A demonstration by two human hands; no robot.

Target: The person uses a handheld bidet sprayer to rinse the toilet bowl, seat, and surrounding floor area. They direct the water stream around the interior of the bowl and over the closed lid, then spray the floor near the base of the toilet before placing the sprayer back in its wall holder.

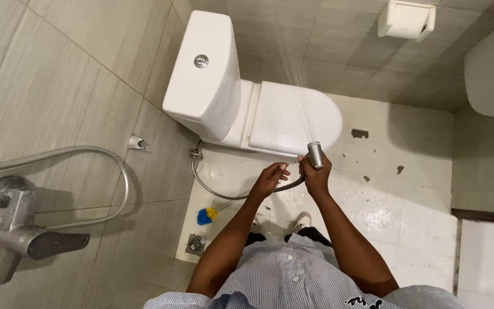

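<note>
The metal spray head [315,155] is held upright in the right hand [317,174], the grip pressed closed around its handle, just at the front edge of the closed toilet lid [293,117]. A fine jet is seen rising toward 12 o'clock across the lid and onto the grey tiled wall [338,51]. The left hand [268,179] is kept at 9 o'clock of the right, its grip half spread, resting at the hose [224,194]; whether it is pinched cannot be told. Rinsing appears to be in hand; next, steady aim is called for. The white floor [384,212] is wet, with a brush [206,216] at 7 o'clock
</note>
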